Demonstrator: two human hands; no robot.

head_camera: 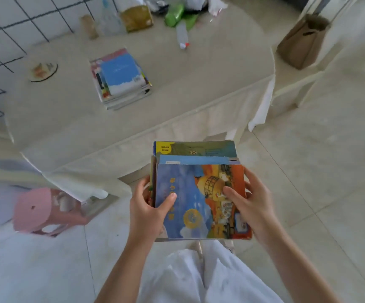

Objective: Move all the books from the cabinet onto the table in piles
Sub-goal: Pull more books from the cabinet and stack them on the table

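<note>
Both hands (199,206) clamp a stack of books (201,193) by its sides, thumbs on top to keep it together, short of the desk (177,88).

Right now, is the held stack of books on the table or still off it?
Off it. Both hands, left hand and right hand, hold the stack above the floor, short of the table.
</note>
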